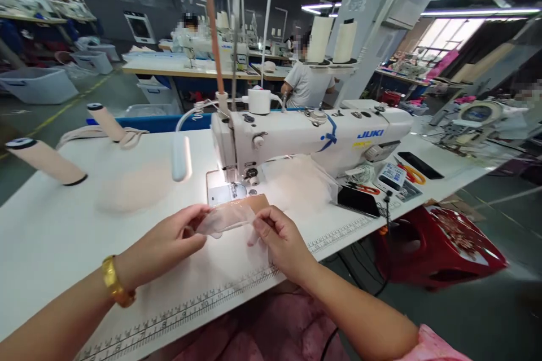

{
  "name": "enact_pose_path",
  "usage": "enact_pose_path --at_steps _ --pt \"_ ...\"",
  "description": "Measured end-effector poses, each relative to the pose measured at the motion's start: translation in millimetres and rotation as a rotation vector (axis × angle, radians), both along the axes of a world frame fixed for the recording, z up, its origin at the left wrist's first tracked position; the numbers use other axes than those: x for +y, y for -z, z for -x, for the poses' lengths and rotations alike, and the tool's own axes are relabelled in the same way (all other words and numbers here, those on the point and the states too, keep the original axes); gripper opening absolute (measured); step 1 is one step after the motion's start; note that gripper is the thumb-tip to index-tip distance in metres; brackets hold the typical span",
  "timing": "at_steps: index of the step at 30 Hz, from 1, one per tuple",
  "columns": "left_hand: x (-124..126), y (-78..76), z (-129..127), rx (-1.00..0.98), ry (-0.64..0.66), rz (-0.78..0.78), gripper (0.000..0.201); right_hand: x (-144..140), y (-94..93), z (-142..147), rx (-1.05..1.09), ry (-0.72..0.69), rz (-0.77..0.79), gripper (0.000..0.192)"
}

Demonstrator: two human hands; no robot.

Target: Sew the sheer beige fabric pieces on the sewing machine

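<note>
Currently, the fingertips of the left hand (169, 242) and the right hand (277, 237) are pinched narrow on opposite ends of a small sheer fabric piece (226, 218), which is held stretched between them just above the white table (55, 225), near the front edge and just in front of the needle area. A gold bracelet (114, 282) sits on the left wrist. Directly behind the fabric, a tan cloth strip (254, 201) lies beside the metal needle plate (222, 193) of the white sewing machine (313, 135), whose arm carries the blue lettering "JUKI" at its right end. A printed measuring scale (237, 287) runs along the near table edge; its numerals are too small to read. To the right of the machine base lie a dark phone (358, 201), orange-handled scissors (412, 174), a second dark phone (420, 164) and a small labelled packet (392, 175) with unreadable print. At far left, two pinkish thread cones (46, 161) lie on their sides on the table, well apart from the hands. A white lamp head (181, 158) hangs left of the needle. Two large white thread cones (332, 39) stand behind the machine. A red plastic stool (440, 245) stands on the floor at right. A seated person in a grey shirt (307, 84) works at a far table.
</note>
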State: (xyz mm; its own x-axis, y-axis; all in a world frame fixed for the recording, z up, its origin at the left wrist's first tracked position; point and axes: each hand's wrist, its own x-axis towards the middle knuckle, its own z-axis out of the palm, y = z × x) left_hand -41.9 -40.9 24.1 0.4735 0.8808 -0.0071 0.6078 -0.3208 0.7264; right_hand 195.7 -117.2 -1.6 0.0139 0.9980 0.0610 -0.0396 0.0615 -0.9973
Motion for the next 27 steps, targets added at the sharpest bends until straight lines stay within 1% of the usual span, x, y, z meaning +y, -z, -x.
enact_pose_path --at_steps 3,4,5,6,8,10,11,13,16,17,19,21,22,24,27 --pt "9 -17.0 -10 -0.092 0.077 0.119 0.067 -3 1.2 8 0.088 -0.057 0.052 0.042" --pt "12 -20.4 -14 -0.123 0.087 0.144 0.069 -4 2.3 10 0.121 -0.082 0.072 0.042" --pt "15 -22.2 -18 -0.153 0.104 0.191 0.067 -6 3.7 10 0.154 -0.108 0.095 0.042" --pt "17 -22.6 -22 -0.175 0.129 0.265 0.059 -7 5.2 9 0.188 -0.135 0.122 0.042" --pt "19 -19.8 -30 -0.220 0.157 0.423 0.038 -8 7.4 2 0.235 -0.203 0.186 0.043" --pt "19 -14.6 -35 -0.247 0.147 0.497 0.034 -5 6.8 -11 0.195 -0.285 0.234 0.046" --pt "18 -11.8 -37 -0.248 0.137 0.498 0.033 -3 4.9 -17 0.129 -0.309 0.230 0.046" --pt "16 -6.3 -40 -0.230 0.122 0.458 0.030 5 -1.9 -25 -0.054 -0.312 0.168 0.045" --pt "13 0.2 -43 -0.202 0.090 0.355 0.025 22 -15.4 -23 -0.349 -0.315 0.050 0.047" --pt "12 1.7 -43 -0.194 0.074 0.318 0.023 29 -19.3 -20 -0.434 -0.321 0.031 0.043" --pt "11 3.6 -42 -0.180 0.034 0.267 0.020 44 -24.4 -13 -0.552 -0.335 0.012 0.023" --pt "10 4.2 -39 -0.177 -0.010 0.269 0.020 59 -25.3 -9 -0.583 -0.361 0.010 0.005" --pt "10 4.3 -38 -0.181 -0.032 0.287 0.022 66 -24.3 -9 -0.572 -0.382 0.020 0.004" --pt "10 4.2 -36 -0.199 -0.062 0.316 0.027 75 -20.3 -11 -0.524 -0.409 0.052 0.009" --pt "8 4.9 -36 -0.227 -0.069 0.306 0.033 77 -14.2 -13 -0.425 -0.421 0.066 0.013"
